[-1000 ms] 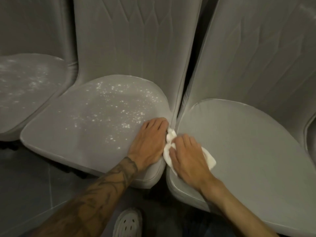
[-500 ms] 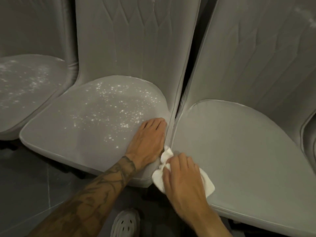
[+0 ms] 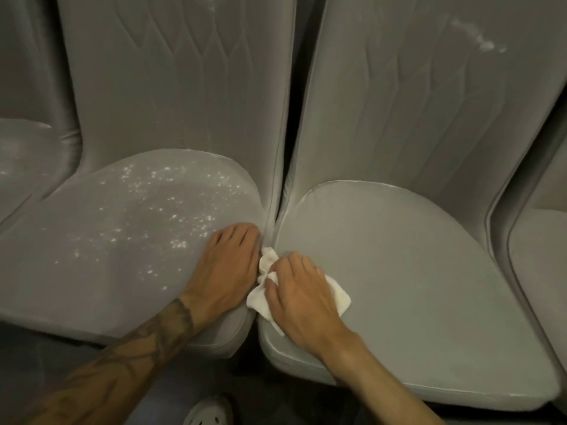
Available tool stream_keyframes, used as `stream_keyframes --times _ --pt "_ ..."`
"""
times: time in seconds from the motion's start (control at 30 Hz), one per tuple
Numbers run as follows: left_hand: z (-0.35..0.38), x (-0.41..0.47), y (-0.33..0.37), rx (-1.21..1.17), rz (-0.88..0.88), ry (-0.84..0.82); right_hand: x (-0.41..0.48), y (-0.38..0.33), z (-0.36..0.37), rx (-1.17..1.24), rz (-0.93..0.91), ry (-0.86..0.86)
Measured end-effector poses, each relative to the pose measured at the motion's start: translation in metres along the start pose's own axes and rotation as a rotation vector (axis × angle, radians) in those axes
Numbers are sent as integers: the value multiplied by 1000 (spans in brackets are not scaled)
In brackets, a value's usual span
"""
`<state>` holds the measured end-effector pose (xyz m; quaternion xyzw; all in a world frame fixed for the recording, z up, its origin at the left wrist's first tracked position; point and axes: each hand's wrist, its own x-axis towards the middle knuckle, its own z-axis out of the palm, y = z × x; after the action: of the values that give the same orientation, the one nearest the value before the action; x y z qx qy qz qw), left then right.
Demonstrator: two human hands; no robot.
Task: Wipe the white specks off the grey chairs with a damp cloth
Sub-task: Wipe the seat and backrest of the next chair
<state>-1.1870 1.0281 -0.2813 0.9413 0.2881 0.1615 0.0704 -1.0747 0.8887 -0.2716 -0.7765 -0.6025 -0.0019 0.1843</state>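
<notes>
A: Entry one, seating?
B: Middle chair (image 3: 92, 256), grey velvet-like cover, quilted back. White specks (image 3: 171, 207) are scattered over its seat, thickest toward the rear and right. Right chair (image 3: 414, 286), same make, stands just beside it, with the seat edges almost touching. No specks are visible on its seat, but a pale smear (image 3: 478, 41) shows high on its back.

A: Entry two, hands?
B: Left hand (image 3: 225, 265) lies flat with its fingers straight, palm down on the right edge of the middle chair's seat, grasping nothing. The tattooed forearm (image 3: 122, 363) crosses that seat's front rim. Right hand (image 3: 302, 297) has its fingers bent and its thumb tucked in, grasping the cloth and pressing it down.

A: Entry three, the cloth?
B: White cloth (image 3: 339, 297), crumpled, lies on the left edge of the right chair's seat. It sits mostly under the right hand, and one bunched end reaches the gap between the two seats, beside the left hand.

A: Sundries?
B: Parts of two more grey chairs, far left (image 3: 21, 161), faintly speckled, and far right (image 3: 540, 271). One white perforated shoe (image 3: 208, 414) on the dark floor (image 3: 30, 348).
</notes>
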Motion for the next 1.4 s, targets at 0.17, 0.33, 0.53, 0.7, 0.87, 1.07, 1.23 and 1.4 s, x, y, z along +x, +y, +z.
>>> stream_keyframes --times 0.17,0.33,0.53,0.7,0.87,1.07,1.23,1.4 --pt "4 27 8 61 1 47 59 56 -12 -129 248 -4" --pt "14 71 26 36 76 19 84 146 -32 -159 569 56" --pt "26 106 48 91 32 65 93 222 -56 -187 958 192" --pt "37 105 44 79 21 146 108 191 -35 -199 670 101" --pt "39 101 41 39 26 161 83 217 -47 -267 460 75" --pt "49 100 38 40 29 208 108 258 -59 -317 925 181" --pt "57 103 39 76 26 234 146 229 -34 -331 723 83" --pt "64 104 36 94 28 300 120 256 -59 -377 735 15"
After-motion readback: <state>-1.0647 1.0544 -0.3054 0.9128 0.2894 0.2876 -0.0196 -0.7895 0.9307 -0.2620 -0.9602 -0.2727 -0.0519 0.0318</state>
